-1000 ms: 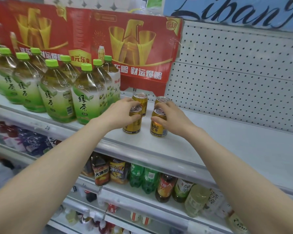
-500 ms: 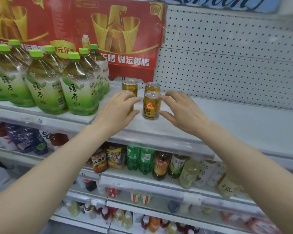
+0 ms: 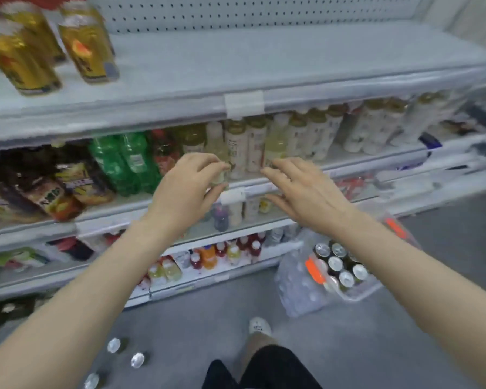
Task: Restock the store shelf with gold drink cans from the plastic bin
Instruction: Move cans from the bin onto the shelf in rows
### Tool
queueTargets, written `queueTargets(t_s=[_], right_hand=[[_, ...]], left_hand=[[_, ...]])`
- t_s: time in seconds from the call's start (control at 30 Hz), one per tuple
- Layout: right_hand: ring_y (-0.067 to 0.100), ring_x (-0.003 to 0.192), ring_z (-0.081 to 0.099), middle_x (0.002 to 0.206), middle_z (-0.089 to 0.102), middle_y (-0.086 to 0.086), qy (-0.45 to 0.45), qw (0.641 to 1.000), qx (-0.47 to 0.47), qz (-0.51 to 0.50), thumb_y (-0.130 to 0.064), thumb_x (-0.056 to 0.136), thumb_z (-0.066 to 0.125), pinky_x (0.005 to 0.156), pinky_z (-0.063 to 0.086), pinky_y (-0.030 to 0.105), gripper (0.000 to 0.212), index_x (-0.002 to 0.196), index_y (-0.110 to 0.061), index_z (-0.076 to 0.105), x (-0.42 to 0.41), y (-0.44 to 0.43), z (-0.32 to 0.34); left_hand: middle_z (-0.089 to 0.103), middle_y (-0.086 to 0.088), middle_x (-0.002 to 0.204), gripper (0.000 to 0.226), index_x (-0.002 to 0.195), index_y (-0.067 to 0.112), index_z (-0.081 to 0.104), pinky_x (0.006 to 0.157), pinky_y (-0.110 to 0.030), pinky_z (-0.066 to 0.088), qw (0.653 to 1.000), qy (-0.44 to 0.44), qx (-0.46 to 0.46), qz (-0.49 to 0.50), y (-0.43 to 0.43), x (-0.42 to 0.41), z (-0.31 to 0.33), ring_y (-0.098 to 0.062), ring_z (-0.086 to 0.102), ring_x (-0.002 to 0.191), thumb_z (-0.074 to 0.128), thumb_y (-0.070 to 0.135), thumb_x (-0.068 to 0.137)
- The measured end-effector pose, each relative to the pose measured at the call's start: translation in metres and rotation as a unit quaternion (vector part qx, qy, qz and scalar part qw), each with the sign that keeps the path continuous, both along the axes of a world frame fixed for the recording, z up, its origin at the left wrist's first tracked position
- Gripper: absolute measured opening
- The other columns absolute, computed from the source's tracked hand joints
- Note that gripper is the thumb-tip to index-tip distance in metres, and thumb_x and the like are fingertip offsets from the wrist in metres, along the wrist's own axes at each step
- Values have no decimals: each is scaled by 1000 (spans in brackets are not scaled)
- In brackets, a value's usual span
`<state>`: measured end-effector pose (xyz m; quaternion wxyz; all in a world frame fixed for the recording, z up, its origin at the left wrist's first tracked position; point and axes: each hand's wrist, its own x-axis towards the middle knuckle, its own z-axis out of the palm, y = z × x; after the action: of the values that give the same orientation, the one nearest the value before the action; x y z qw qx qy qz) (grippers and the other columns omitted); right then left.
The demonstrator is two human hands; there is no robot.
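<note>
Several gold drink cans [image 3: 87, 49] stand upright on the white top shelf [image 3: 236, 68] at the upper left, blurred by head motion. A clear plastic bin [image 3: 359, 293] sits on the floor at the lower right with several cans [image 3: 340, 265] inside, tops up. My left hand [image 3: 188, 189] and my right hand [image 3: 300, 192] hover side by side in front of the lower shelves, fingers loosely spread, holding nothing. Both are well below the shelved cans and above and left of the bin.
The lower shelves [image 3: 163, 203] are packed with drink bottles. A wrapped pack of water bottles [image 3: 298, 284] leans against the bin. Three cans [image 3: 115, 345] stand on the grey floor at the lower left. My leg and white shoe [image 3: 260, 327] are below.
Both hands let go of the cans on the top shelf and dropped away from it. The view swung down and right, bringing the bin and floor into sight.
</note>
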<state>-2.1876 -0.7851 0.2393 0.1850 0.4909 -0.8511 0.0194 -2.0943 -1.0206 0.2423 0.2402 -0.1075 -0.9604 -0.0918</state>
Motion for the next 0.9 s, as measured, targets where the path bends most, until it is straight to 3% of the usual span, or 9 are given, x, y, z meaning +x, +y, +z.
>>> queueTargets(t_s=[0.33,0.47,0.57,0.8,0.9], right_hand=[[33,92,56,106,59,12,-176,974,33,-139,-39,93,51,78,47,45,40,117,-8,60,-6,188,-133],[34,93,56,114,58,12,-244,947,42,-206,-36,89,51,77,49,44,41,119,-9,60,-34,268,-183],[35,96,57,115,58,12,-287,928,55,-232,-31,85,63,77,52,43,41,120,-10,58,-63,317,-224],[42,87,61,111,62,18,-361,883,100,-283,-20,69,80,67,52,43,54,117,-6,61,-143,362,-328],[44,94,59,118,59,20,-398,864,86,-295,-21,74,77,72,51,45,54,122,-4,59,-174,354,-374]], left_hand=[[62,-12,114,37,118,8,63,90,-32,38,986,-134,45,-91,166,-75,-112,-32,57,104,70,18,83],[62,-9,117,41,121,10,62,91,-32,38,971,-207,72,-95,234,-115,-167,-31,57,106,71,19,82],[61,-8,120,45,124,12,61,92,-34,41,959,-253,99,-79,281,-143,-210,-30,56,109,73,18,80],[58,-9,124,51,127,12,58,94,-39,45,928,-338,153,-38,351,-195,-320,-32,52,114,74,15,79],[58,-10,121,51,125,11,58,91,-40,48,924,-356,137,-33,365,-215,-364,-33,53,110,75,13,77]])
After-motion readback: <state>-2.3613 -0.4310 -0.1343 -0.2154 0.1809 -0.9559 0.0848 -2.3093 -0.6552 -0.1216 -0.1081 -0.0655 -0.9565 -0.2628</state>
